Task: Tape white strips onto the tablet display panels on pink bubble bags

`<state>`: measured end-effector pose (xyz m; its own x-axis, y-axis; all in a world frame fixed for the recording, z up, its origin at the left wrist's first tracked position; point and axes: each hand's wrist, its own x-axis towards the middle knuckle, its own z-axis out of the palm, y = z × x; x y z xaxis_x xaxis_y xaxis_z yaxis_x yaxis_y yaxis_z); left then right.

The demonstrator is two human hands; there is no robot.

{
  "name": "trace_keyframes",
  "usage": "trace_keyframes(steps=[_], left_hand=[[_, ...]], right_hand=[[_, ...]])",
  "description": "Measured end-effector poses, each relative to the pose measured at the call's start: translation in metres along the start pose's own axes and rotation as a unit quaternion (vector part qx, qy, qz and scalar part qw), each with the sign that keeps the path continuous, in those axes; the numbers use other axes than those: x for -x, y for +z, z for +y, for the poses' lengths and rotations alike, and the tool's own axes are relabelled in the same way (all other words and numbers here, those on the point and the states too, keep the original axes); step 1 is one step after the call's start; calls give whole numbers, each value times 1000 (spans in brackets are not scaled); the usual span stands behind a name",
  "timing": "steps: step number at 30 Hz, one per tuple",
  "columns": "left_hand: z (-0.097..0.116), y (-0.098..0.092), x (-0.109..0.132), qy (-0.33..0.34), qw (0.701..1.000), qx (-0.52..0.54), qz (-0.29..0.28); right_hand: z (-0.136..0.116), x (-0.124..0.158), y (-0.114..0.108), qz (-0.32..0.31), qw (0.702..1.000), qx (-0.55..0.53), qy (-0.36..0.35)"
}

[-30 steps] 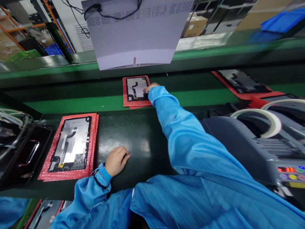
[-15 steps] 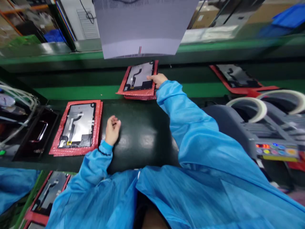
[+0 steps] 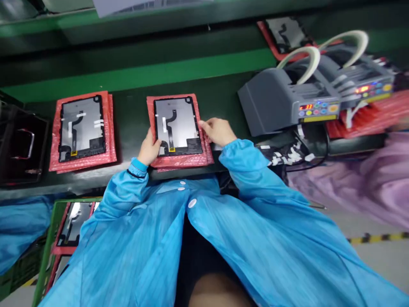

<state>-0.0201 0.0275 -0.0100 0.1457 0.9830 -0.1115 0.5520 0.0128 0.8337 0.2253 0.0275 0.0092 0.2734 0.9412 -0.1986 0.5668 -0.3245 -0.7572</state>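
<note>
A tablet screen [image 3: 183, 123] lies back side up on pink bubble wrap [image 3: 182, 161], in front of me at the bench edge. It has a black frame, a black flex cable and a white strip of tape. My left hand [image 3: 148, 149] grips the left edge of the wrap, its thumb on the screen's lower left corner. On the opposite side my right hand [image 3: 221, 131] pinches the right edge of the wrap between thumb and fingers. To the left rests a second tablet screen [image 3: 91, 128] on its own pink bubble wrap, with several white tape pieces.
Two grey tape dispensers [image 3: 271, 102] with white tape rolls stand to the right. Behind them lies another screen [image 3: 287, 34]. A green crate [image 3: 47, 256] at lower left holds more screens. A black box [image 3: 22, 149] sits at far left. A person's pink sleeve [image 3: 361, 183] shows at right.
The wrapped screen came from the back of the bench to its front edge, drawn by my right hand. My left hand, free before, now holds its left side. The camera view has shifted.
</note>
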Motion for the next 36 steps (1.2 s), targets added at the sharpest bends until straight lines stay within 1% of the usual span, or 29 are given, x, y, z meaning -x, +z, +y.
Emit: trace_keyframes(steps=[1, 2, 4, 5, 6, 8, 9, 10, 12, 14, 16, 18, 19, 20, 21, 22, 23, 24, 25, 26, 27, 28, 30, 33, 36], left_hand=[[3, 0, 5, -2, 999, -44, 7], [8, -1, 9, -8, 997, -83, 7], [19, -2, 14, -22, 989, -145, 4], [24, -3, 16, -26, 986, -167, 2], [29, -2, 17, -29, 982, -185, 2], [34, 2, 19, -26, 978, -209, 7], [36, 5, 20, -21, 976, -218, 8], [36, 8, 22, -17, 974, -226, 9], [35, 13, 26, -13, 971, -240, 6], [31, 13, 29, -13, 968, -251, -10], [28, 5, 28, -10, 963, -270, -18], [27, -9, 19, 8, 952, -305, 11], [28, -17, 11, 30, 945, -325, 33], [29, -24, 1, 64, 936, -343, 51], [29, -30, -11, 111, 926, -357, 56], [28, -33, -25, 167, 916, -364, 33], [27, -34, -39, 229, 906, -356, -5], [24, -32, -54, 288, 892, -346, -54], [19, -29, -66, 327, 878, -336, -98], [14, -24, -77, 346, 871, -326, -122], [9, -19, -86, 354, 867, -321, -141], [3, -15, -92, 350, 867, -320, -152], [-6, -8, -98, 330, 873, -319, -164], [-11, -6, -97, 308, 884, -307, -169], [-11, -6, -94, 304, 894, -287, -163]], right_hand=[[8, 9, -9, 46, 999, 20, 0], [17, 18, -20, 88, 996, 9, 10], [36, 41, -44, 158, 983, -77, 56], [45, 52, -56, 193, 969, -129, 87], [54, 62, -67, 232, 948, -180, 120], [65, 73, -85, 311, 895, -270, 171], [69, 74, -92, 342, 869, -303, 187], [71, 72, -99, 362, 850, -327, 197], [71, 63, -109, 370, 835, -352, 206], [70, 53, -115, 373, 835, -352, 200], [69, 49, -116, 404, 841, -312, 181], [67, 53, -114, 476, 843, -205, 142], [65, 56, -111, 510, 840, -143, 116], [62, 60, -109, 529, 839, -96, 88], [58, 63, -104, 524, 846, -74, 60], [52, 64, -98, 492, 866, -77, 35], [45, 62, -90, 434, 896, -98, 12], [37, 58, -80, 357, 926, -123, -13], [28, 50, -68, 275, 950, -141, -40], [19, 39, -55, 200, 966, -147, -69], [11, 25, -41, 135, 976, -142, -97], [3, 9, -26, 84, 980, -130, -123], [-10, -24, 0, 8, 983, -99, -153], [-26, -59, 28, -64, 985, -41, -153], [-39, -70, 40, -108, 987, 28, -120]])
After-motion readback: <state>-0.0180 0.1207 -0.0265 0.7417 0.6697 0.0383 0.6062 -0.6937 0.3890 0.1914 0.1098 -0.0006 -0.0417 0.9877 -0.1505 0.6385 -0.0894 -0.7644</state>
